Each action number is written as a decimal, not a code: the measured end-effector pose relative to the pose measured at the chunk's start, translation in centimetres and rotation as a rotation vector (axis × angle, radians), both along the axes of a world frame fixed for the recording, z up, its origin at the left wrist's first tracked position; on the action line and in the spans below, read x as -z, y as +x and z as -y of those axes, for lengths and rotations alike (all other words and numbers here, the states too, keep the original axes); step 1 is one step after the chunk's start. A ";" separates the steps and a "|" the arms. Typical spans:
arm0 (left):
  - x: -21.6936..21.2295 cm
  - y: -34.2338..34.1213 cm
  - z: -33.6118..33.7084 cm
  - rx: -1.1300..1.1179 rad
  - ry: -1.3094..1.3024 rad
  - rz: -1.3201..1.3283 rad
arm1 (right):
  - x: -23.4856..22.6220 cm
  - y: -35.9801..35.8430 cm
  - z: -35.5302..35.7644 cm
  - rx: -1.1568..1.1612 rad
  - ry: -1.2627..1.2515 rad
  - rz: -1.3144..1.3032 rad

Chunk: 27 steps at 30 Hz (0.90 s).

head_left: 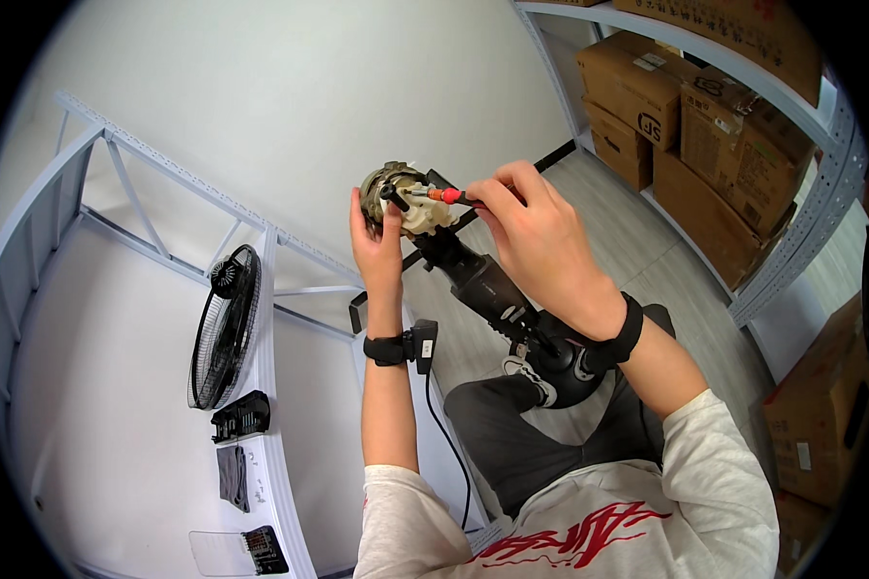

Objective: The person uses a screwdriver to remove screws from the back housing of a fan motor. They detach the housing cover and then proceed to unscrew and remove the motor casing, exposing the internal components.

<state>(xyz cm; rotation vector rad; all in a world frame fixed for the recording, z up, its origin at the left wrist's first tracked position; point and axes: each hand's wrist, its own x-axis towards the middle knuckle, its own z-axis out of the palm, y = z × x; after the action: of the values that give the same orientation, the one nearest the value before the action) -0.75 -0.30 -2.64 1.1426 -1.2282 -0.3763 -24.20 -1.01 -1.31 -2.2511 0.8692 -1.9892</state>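
Observation:
A bared electric fan motor [388, 181] with a cream plastic housing [423, 214] tops a black fan stand [488, 289]. My left hand [380, 249] grips the motor from its left side, the thumb in front and the fingers partly hidden behind. Between the fingertips of my right hand [543, 236] is a screwdriver [451, 196] with a red and black handle. Its shaft points left at the motor housing; the exact spot its tip meets is too small to tell. Down on the floor, the stand's round black base [574, 386] sits beside my shoe [531, 378].
On the white table [280, 482] at left lie a fan grille with blades [225, 328], a black plastic cover [241, 417], a folded grey cloth [233, 478], small screws [257, 494] and a bit set [265, 550]. Cardboard boxes [637, 87] fill the shelf at right. A cable [444, 425] hangs from my left wrist device.

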 end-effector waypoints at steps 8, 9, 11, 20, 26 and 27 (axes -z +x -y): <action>0.0 0.1 0.0 -0.010 0.008 -0.020 | 0.0 0.0 -1.2 0.079 0.233 -0.165; -0.1 0.0 0.0 -0.004 0.002 -0.016 | 0.0 0.0 -1.2 0.054 0.142 -0.090; -0.1 -0.3 -0.2 0.002 -0.007 -0.007 | 0.1 0.4 -0.8 0.065 0.056 -0.016; -0.2 -0.2 -0.2 -0.035 0.013 0.003 | 0.9 0.3 -0.6 0.026 0.271 -0.158; 0.0 -0.4 -0.1 -0.028 0.006 0.002 | 0.4 0.2 -0.6 -0.077 0.059 0.046; 0.1 -0.4 -0.1 -0.024 0.004 0.005 | 0.6 0.2 -0.5 -0.080 0.036 0.057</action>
<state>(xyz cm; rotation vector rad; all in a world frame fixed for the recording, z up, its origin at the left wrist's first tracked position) -1.18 -0.22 -2.69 1.1616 -1.2171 -0.3586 -23.97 -0.52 -1.87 -2.1624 0.7897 -1.9771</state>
